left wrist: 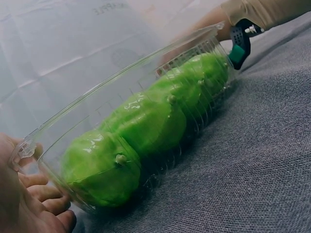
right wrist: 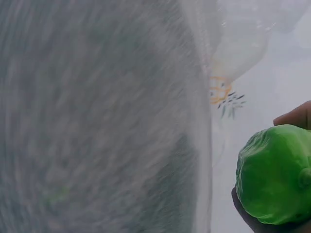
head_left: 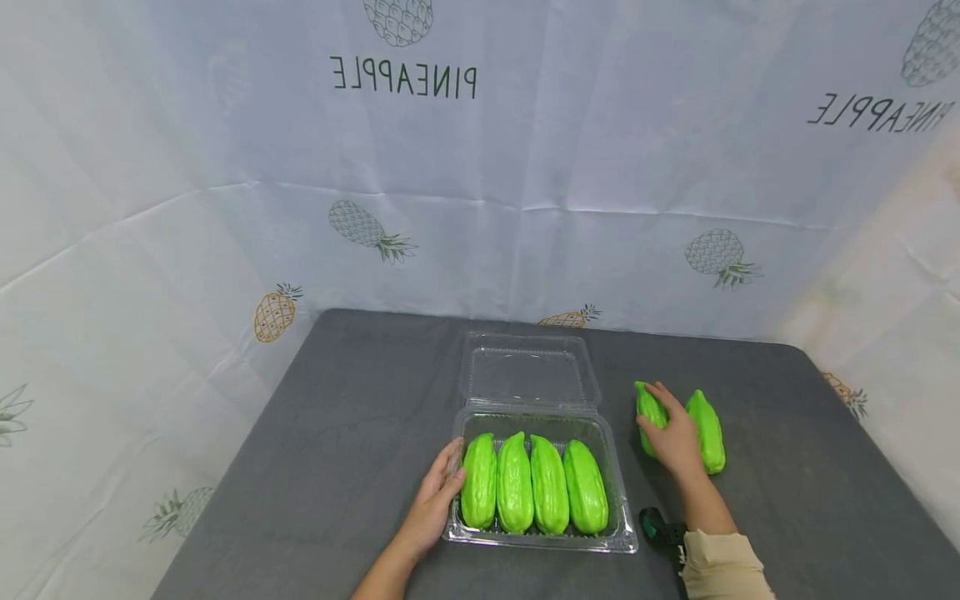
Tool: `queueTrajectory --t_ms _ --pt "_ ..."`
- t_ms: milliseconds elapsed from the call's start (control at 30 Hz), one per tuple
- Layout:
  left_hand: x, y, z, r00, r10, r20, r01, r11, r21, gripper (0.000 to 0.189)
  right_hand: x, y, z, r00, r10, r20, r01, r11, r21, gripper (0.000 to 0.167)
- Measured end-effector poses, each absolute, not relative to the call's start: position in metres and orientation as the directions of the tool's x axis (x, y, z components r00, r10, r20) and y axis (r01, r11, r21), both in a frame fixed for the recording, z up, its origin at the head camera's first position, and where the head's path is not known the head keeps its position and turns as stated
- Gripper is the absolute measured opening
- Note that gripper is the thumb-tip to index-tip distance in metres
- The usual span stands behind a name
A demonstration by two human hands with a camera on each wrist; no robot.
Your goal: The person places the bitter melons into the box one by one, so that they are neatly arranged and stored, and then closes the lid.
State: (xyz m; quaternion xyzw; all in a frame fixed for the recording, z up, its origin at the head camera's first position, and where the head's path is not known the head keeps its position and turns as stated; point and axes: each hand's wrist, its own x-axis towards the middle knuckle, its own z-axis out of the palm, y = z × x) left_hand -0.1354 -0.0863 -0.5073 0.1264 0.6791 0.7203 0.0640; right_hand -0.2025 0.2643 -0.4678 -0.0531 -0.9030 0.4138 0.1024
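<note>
An opened clear plastic clamshell box (head_left: 621,533) lies on the table with several light green bitter melons (left wrist: 146,121) side by side in its base. My left hand (head_left: 433,500) holds the box by its left wall, the thumb over the rim and the other fingers outside. To the right of the box, my right hand (head_left: 675,437) grips another bitter melon (right wrist: 274,174), with fingers on opposite sides of it. One more bitter melon (head_left: 707,433) lies just right of that hand, partly covered by it.
The box's clear lid (head_left: 528,371) is folded back flat behind the base. A dark grey cloth covers the table (head_left: 360,433). Behind it hangs a white curtain (head_left: 495,167) with pineapple prints. A black strap (head_left: 660,529) is on my right wrist, near the box's corner.
</note>
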Motion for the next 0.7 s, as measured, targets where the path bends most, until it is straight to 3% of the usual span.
queueTrajectory --t_ms 700 --pt "-0.136 -0.086 -0.507 -0.959 0.265 0.103 0.084 -0.08 0.993 0.055 -0.168 0.241 -0.432 -0.984 0.177 -0.008 0.087 0.443 -0.892 0.056"
